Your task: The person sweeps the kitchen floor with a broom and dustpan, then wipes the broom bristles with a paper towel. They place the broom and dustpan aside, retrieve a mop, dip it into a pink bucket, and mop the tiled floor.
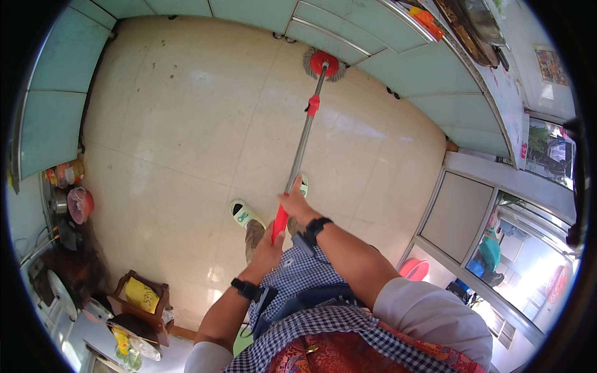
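Both my hands grip a long mop with a steel pole (303,140) and a red handle sleeve (281,219). My left hand (269,247) is wrapped around the lower end of the red sleeve, close to my apron. Farther up, my right hand (295,201) holds the pole where steel meets red, its thumb or finger along the pole. A red clamp (313,106) sits partway along the pole. The round red mop head (324,64) with grey strands rests on the tiled floor (186,116), right by the base of the green cabinets (345,28).
Green slippers (244,213) are on my feet. Cabinets (60,88) also line the left side. Lower left are a pink-lined bin (80,205) and a wooden chair (161,298) with a yellow cushion (142,295). A framed glass door (513,252) and pink basin (414,269) are at right.
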`<state>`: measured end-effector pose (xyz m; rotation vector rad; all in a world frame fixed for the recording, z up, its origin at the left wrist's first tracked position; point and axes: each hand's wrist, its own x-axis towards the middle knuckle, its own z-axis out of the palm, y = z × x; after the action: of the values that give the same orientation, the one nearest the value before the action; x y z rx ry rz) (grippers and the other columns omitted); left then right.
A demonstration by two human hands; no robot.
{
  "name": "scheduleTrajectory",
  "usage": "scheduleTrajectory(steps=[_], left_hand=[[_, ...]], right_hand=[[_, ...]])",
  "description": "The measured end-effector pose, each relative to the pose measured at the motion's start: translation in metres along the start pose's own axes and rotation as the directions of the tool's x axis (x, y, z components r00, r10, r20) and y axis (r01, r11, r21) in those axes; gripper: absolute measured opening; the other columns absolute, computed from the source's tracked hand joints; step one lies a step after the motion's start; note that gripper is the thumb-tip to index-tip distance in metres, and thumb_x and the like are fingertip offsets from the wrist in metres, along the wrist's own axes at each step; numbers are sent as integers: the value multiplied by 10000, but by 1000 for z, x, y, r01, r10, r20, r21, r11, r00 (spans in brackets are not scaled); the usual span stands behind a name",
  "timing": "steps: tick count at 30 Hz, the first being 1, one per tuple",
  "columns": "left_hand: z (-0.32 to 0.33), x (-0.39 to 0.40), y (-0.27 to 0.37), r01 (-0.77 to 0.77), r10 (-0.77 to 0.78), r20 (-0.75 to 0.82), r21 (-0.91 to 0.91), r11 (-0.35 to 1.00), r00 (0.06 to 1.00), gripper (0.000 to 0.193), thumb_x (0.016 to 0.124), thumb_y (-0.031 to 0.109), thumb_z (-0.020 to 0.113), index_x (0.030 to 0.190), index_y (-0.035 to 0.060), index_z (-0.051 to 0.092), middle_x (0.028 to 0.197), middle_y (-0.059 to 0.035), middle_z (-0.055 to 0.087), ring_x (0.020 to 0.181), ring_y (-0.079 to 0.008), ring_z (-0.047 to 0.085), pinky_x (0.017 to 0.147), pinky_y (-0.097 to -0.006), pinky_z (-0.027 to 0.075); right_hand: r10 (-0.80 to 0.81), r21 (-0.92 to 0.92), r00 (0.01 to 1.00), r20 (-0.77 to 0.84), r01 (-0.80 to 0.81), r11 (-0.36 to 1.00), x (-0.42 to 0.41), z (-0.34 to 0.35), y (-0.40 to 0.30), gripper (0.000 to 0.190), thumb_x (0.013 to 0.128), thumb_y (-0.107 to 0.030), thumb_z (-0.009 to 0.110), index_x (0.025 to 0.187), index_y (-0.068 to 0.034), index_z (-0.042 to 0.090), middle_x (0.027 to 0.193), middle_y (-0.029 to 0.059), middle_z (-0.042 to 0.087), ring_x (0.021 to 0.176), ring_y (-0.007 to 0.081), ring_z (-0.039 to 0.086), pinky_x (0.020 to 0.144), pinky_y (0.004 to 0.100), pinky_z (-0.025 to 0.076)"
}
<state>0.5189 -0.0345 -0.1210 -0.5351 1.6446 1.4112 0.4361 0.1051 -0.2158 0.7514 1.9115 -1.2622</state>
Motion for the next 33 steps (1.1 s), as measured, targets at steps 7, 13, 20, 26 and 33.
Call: scheduleTrajectory(steps=[7, 13, 20, 26, 33], left_hand=[[4, -12, 2, -42, 42, -4, 11, 999, 999, 538, 1000, 303, 436, 1471, 119, 250, 606, -31, 510, 432, -119, 502, 387, -276, 414], [5, -68, -5, 99, -94, 126, -32, 995, 988, 565, 1006, 280, 407, 1499, 132, 174, 616, -39, 522, 417, -133, 505, 393, -286, 421], [23, 10, 28, 81, -68, 166, -76, 994, 984, 544, 994, 275, 436, 1465, 109, 220, 586, -47, 505, 412, -147, 501, 398, -303, 433], [6, -83, -7, 195, -195, 161, 12, 981, 968, 554, 992, 275, 429, 1473, 104, 216, 616, -39, 516, 454, -137, 515, 436, -290, 435], [8, 4, 25, 110, -99, 91, -128, 986, 991, 550, 993, 323, 443, 1479, 133, 268, 652, -41, 516, 466, -119, 499, 434, -267, 435]], right_hand=[[40, -64, 995, 91, -34, 997, -12, -1, 9, 1047, 820, -216, 613, 1449, 24, -189, 994, 287, 611, 824, 345, 646, 717, 387, 530], [14, -14, 997, 79, -13, 1000, -64, 22, 41, 1032, 816, -203, 587, 1433, 40, -204, 1005, 316, 619, 872, 405, 649, 763, 405, 517], [65, 2, 998, -12, -65, 998, 7, -28, 15, 969, 827, -193, 593, 1448, 45, -111, 881, 246, 635, 786, 348, 657, 631, 370, 527], [14, 20, 999, 33, -15, 1000, -75, 23, 50, 1021, 811, -187, 595, 1439, 48, -175, 1157, 318, 552, 1018, 386, 613, 850, 377, 500], [99, 91, 991, 84, -107, 990, 16, -31, -20, 1044, 801, -152, 603, 1426, 30, -213, 797, 197, 621, 600, 281, 643, 425, 358, 503]])
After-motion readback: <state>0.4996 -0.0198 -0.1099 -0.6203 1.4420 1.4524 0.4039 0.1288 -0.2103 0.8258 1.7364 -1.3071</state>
